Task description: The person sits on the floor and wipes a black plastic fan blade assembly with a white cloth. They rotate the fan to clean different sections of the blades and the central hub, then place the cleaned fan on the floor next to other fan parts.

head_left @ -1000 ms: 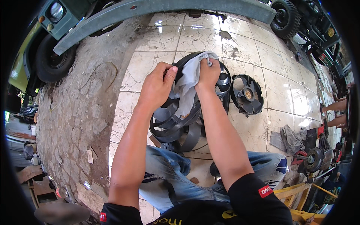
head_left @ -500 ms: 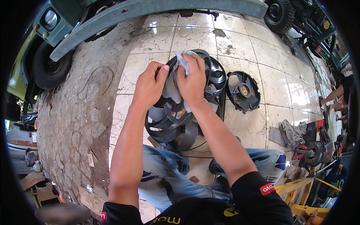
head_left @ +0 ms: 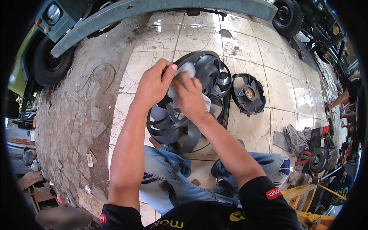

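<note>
A: What is seen nearest the camera?

B: Bent knees in blue jeans (head_left: 168, 172) are seen at the lower edge, with a large black fan (head_left: 184, 115) propped upright against them on the tiled floor (head_left: 268, 76).

A: How are the hands placed?

B: A grey rag (head_left: 183, 76) is pinched against the fan's upper rim by the left hand (head_left: 153, 82), fingers curled shut on the cloth. The right hand (head_left: 189, 97) is pressed over the rag and the hub, fingers closed on it.

A: What lies beyond?

B: A smaller fan (head_left: 248, 93) is laid flat on the tiles just to the right. A crumpled cloth (head_left: 295, 138) is left nearer the floor's right edge. A green vehicle (head_left: 50, 38) and its long bumper (head_left: 161, 7) are parked along the far edge.

A: What could go wrong?

B: The fan could probably be tipped off the knees if it is pushed too hard, since it is steadied only there. Fingers could be caught on the thin blade edges, and the rag could be snagged between blades.
</note>
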Demonstrator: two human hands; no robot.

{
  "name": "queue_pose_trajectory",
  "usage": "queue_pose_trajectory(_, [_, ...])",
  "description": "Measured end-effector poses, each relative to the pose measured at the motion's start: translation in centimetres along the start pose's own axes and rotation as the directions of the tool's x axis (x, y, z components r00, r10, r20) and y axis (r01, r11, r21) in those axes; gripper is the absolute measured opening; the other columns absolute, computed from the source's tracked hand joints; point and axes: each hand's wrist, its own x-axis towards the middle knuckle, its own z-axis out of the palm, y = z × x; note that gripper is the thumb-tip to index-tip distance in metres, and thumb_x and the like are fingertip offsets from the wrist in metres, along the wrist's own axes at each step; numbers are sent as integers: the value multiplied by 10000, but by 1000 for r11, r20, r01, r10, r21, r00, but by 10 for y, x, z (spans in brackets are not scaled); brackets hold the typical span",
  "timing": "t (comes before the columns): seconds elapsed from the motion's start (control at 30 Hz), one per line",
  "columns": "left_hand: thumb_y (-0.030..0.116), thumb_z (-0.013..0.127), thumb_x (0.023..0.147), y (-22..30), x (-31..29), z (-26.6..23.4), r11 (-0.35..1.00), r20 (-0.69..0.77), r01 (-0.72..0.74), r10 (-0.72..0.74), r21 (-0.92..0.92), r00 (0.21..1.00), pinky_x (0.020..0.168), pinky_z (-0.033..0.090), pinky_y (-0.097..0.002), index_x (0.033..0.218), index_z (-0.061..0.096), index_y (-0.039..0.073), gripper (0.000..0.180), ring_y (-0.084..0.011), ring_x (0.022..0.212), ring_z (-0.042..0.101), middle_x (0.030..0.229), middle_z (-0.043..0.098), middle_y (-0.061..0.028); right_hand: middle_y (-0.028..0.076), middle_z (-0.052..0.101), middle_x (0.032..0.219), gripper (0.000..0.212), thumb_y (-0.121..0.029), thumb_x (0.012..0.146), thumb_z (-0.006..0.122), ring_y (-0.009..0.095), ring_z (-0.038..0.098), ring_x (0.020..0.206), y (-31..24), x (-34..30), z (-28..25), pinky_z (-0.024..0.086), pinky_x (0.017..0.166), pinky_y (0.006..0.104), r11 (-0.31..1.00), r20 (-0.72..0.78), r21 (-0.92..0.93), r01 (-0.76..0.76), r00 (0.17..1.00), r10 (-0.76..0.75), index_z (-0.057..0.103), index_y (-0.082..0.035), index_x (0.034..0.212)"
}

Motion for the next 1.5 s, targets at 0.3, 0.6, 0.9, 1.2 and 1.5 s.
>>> queue_pose_trajectory(0.3, [383, 547, 1018, 0, -8, -6, 999, -10, 47, -47, 24, 999, 681, 479, -367, 1061, 608, 28, 363, -263, 711, 610, 786, 653, -136, 33, 665, 1080, 502, 104, 731, 576, 285, 568, 921, 17, -46, 12, 462, 867, 356, 959, 113, 281, -27, 994, -5, 692, -109, 1170])
queue_pose_trajectory(0.6, [348, 545, 1027, -10, 1, -7, 998, -42, 61, -61, 5, 997, 702, 457, -325, 1091, 609, 20, 341, -184, 726, 543, 790, 613, -100, 135, 684, 1146, 382, 81, 831, 581, 251, 659, 1077, 109, -40, -10, 496, 953, 336, 745, 150, 362, -560, 824, 546, 637, -59, 1181])
queue_pose_trajectory(0.9, [348, 567, 1016, -1, 2, -4, 996, 21, 87, -87, 15, 996, 728, 473, -313, 1097, 617, 29, 333, -175, 760, 579, 831, 650, -99, 100, 693, 1074, 526, -23, 775, 594, 322, 670, 919, 20, -24, -1, 536, 835, 419, 979, 334, 199, -39, 942, -30, 606, -186, 1275])
queue_pose_trajectory(1.2, [335, 603, 996, 9, -3, 12, 1000, 26, -2, 2, -7, 1000, 673, 467, -338, 1076, 614, 20, 325, -188, 722, 560, 826, 643, -110, 167, 707, 1034, 500, -73, 789, 557, 355, 686, 912, 21, 3, -19, 555, 788, 459, 987, 667, 66, -145, 742, 64, 617, -190, 1272])
queue_pose_trajectory(1.5, [359, 601, 992, 11, -11, 10, 999, 4, -20, 20, 30, 1000, 672, 472, -350, 1093, 605, 14, 359, -231, 706, 577, 807, 646, -124, 178, 693, 1090, 454, -49, 792, 538, 358, 662, 1022, 28, -8, -25, 532, 880, 431, 951, 659, 214, -221, 751, 27, 634, -115, 1231])
